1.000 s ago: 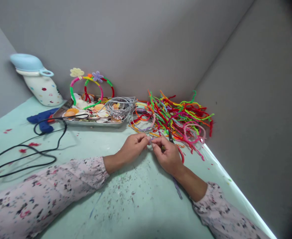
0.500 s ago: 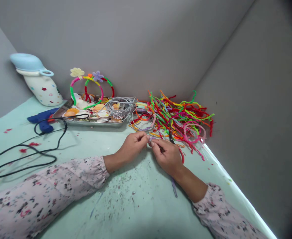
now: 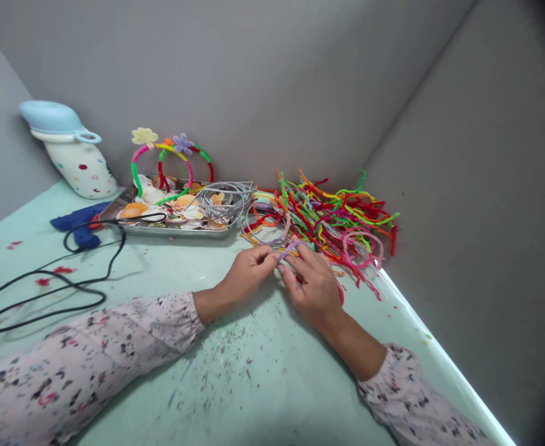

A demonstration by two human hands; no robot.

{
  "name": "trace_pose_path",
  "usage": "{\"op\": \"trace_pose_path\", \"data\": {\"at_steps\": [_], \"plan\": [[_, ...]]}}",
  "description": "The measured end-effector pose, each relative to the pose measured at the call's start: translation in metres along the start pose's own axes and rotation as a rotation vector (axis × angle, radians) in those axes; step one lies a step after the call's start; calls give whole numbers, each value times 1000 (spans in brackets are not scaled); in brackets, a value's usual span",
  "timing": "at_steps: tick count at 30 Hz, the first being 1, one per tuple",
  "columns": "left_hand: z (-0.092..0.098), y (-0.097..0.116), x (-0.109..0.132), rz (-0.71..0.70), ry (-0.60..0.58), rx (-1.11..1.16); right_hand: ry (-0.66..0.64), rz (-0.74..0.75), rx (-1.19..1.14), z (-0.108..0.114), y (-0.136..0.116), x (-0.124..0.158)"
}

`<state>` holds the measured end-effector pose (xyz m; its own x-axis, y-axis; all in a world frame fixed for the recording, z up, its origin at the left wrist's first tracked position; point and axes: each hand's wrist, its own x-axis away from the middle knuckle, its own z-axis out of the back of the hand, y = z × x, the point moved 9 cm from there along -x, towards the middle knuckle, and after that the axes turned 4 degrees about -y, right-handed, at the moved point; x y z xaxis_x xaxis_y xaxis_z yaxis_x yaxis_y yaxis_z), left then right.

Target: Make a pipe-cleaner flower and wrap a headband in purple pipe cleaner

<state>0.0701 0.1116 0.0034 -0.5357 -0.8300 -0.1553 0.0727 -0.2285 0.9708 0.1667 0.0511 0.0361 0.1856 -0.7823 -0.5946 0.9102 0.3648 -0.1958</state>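
My left hand is closed in a pinch on a purple pipe cleaner near the middle of the table. The pipe cleaner arches from that pinch over to the fingers of my right hand, which guide it with the thumb set apart below. How the far end sits among the right fingers is partly hidden. Behind my hands lies a ring of grey wire with pipe cleaners around it. Red-handled scissors are mostly covered by my right hand.
A metal tray holds shells, coiled grey wire and two flower-topped hoops. To the right spreads a pile of coloured pipe cleaners. A blue glue gun, black cord and bottle stand at left.
My right fingers have spread and lifted, carrying the purple pipe cleaner up into an arch; its tail no longer hangs below my right wrist. The left hand keeps its pinch.
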Motion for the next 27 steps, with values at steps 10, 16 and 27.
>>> {"op": "trace_pose_path", "data": {"at_steps": [10, 16, 27], "plan": [[-1, 3, 0, 10, -11, -30, 52, -34, 31, 2, 3, 1], [0, 3, 0, -2, -7, -28, 73, -28, 69, 8, 0, 0], [-2, -1, 1, -6, -29, 17, 170, -11, 50, 20, -3, 0]]}}
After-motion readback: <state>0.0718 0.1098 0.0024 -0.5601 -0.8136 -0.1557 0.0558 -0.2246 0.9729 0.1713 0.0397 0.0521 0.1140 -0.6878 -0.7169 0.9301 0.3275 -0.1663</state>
